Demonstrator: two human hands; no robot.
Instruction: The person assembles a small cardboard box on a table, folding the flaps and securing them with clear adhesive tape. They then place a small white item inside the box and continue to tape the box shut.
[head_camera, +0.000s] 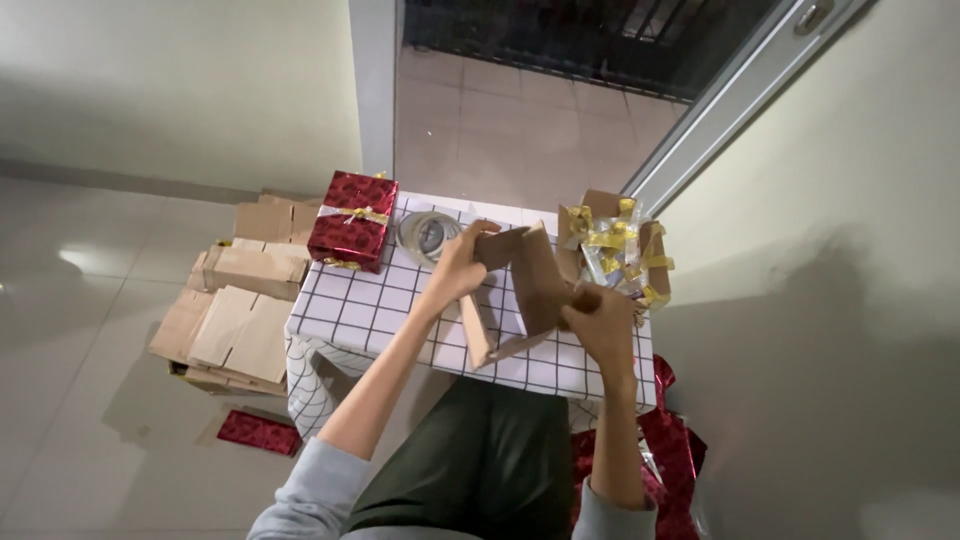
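A half-folded brown cardboard box (520, 290) stands open above the checked tablecloth (370, 300). The left hand (462, 262) pinches its top flap; the right hand (600, 322) grips its near side. A red wrapped gift (352, 218) lies further left.

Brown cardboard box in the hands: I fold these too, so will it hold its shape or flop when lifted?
The box is unfolded, flaps loose, held by left hand and right hand, so it probably flexes. It looks thin and empty, likely light, and may skew if gripped at one corner.
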